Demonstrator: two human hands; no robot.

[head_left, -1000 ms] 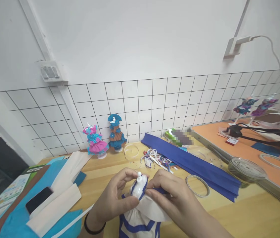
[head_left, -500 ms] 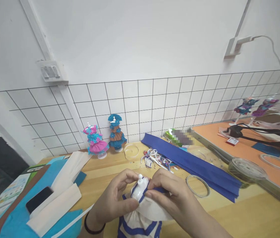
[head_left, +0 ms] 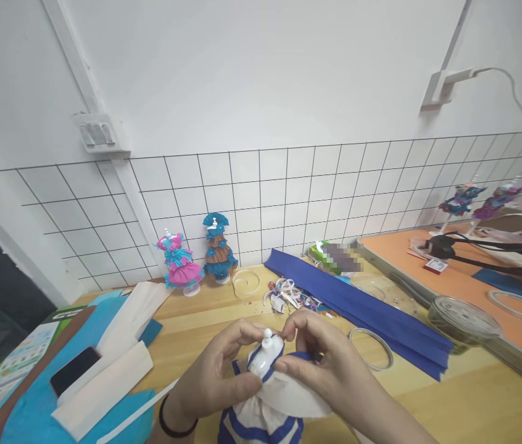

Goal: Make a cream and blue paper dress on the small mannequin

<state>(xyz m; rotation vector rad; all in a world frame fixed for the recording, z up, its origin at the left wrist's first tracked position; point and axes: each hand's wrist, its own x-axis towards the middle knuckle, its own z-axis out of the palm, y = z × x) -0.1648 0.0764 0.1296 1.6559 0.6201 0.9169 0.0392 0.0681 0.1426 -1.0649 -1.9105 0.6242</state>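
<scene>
A small white dress-form mannequin (head_left: 265, 361) stands upright at the bottom centre, dressed in a cream and blue crepe-paper dress (head_left: 261, 425). My left hand (head_left: 224, 367) is closed round its left side, thumb on the front of the bust and fingers behind the shoulder. On the other side my right hand (head_left: 316, 351) holds the edge of the dress, its thumb at the chest and its forefinger near the shoulder. Below that hand a loose cream paper flap (head_left: 295, 398) spreads out. The fingertips behind the mannequin are partly hidden.
Two dressed mannequins, one pink and blue (head_left: 180, 265), one brown and blue (head_left: 219, 250), stand by the wall. Behind my hands lie paper scraps (head_left: 291, 296), a long blue paper strip (head_left: 358, 311) and a tape ring (head_left: 372, 348). Cream paper (head_left: 103, 382) and a phone (head_left: 74, 371) lie left.
My right hand's forefinger has lifted and spread from its thumb, moving up to the mannequin's shoulder. The left hand keeps its hold. The view has shifted slightly.
</scene>
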